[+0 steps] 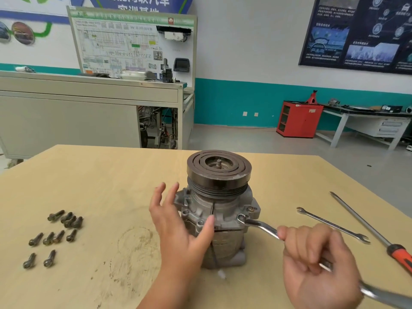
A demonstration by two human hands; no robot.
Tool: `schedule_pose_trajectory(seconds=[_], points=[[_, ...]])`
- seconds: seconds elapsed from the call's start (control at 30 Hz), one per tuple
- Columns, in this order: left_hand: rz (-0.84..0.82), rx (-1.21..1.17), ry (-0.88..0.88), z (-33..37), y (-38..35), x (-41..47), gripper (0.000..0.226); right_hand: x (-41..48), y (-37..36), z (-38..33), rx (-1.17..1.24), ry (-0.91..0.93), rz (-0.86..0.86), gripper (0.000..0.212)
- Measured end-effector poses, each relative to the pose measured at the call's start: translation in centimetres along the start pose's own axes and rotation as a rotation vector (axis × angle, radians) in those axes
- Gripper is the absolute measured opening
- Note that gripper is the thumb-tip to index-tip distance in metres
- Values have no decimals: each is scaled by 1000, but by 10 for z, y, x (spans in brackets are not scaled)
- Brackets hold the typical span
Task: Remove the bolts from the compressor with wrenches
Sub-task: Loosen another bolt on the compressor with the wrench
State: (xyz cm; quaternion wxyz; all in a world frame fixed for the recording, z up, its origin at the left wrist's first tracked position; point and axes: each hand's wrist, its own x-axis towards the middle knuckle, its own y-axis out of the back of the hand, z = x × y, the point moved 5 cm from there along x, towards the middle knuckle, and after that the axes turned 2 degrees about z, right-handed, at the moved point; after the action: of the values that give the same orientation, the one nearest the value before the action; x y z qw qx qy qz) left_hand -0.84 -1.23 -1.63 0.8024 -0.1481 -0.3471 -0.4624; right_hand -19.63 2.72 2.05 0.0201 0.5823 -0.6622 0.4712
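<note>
The compressor [219, 204] stands upright at the middle of the frame, on a pale wooden table [111, 175], with its dark grooved pulley [219, 172] on top. The right hand [316, 264], at the lower right, is curled round the shaft of a wrench [258, 227]. The wrench's ring end sits against the flange on the right of the housing; whether it sits over a bolt head cannot be told. The left hand [178, 233] is spread open with straight fingers at the compressor's left side, its thumb across the front of the housing.

Loose bolts [71, 221] lie in small groups on the table at the lower left, well apart from the compressor. To the right lie a second wrench [333, 225] and, beyond it, a screwdriver [400, 256] with an orange handle. The tabletop shows dark smudges and a faint ring mark near the left hand.

Behind the table, at the upper left, a beige bench [66, 112] carries a board [131, 43] of printed diagrams. The white wall has a teal band [234, 101] along its base and a dark poster [361, 30] at the upper right. A red cabinet [298, 119] and a grey workbench [365, 117] stand on the grey floor [256, 139].
</note>
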Motion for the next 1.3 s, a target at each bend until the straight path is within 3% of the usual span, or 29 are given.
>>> schedule_pose_trajectory(seconds=[0.13, 0.27, 0.33, 0.4, 0.5, 0.53, 0.57, 0.6, 0.67, 0.73, 0.8, 1.03, 1.17, 1.3], points=[[-104, 10, 45, -9, -7, -5, 55, 39, 21, 11, 55, -331, 179, 33], [-81, -40, 73, -11, -7, -4, 39, 67, 12, 34, 215, -626, 199, 43], [-81, -52, 88, -11, -6, -4, 40, 67, 10, 29, 340, -596, 183, 45], [-79, -62, 84, -10, -5, -4, 46, 58, 14, 10, 423, -452, 140, 43], [-88, -65, 73, -7, -4, -5, 55, 29, 6, -17, 665, -202, -203, 41], [-87, -81, 74, -4, -3, -5, 54, 19, 0, -25, 647, -71, -309, 38], [-78, -104, 63, -1, -2, -5, 51, 12, -4, -28, 486, 57, -335, 37], [-57, -123, 27, 4, 0, -5, 46, 8, -11, -26, 176, 150, -309, 35], [-17, -130, -148, 17, 4, -5, 41, 0, -31, -18, -297, 364, -291, 32], [-26, -70, -378, 30, 1, -11, 37, -13, -48, -14, -511, 482, -274, 36], [-43, 11, -471, 37, -8, -18, 32, -28, -53, -11, -595, 503, -276, 44], [-51, 135, -304, 29, -13, -17, 33, -46, -64, -6, -876, 517, -374, 63], [-85, 193, -278, 27, -17, -18, 36, -42, -67, -7, -862, 457, -373, 64], [-105, 218, -300, 26, -20, -19, 39, -39, -61, -7, -768, 384, -253, 56]])
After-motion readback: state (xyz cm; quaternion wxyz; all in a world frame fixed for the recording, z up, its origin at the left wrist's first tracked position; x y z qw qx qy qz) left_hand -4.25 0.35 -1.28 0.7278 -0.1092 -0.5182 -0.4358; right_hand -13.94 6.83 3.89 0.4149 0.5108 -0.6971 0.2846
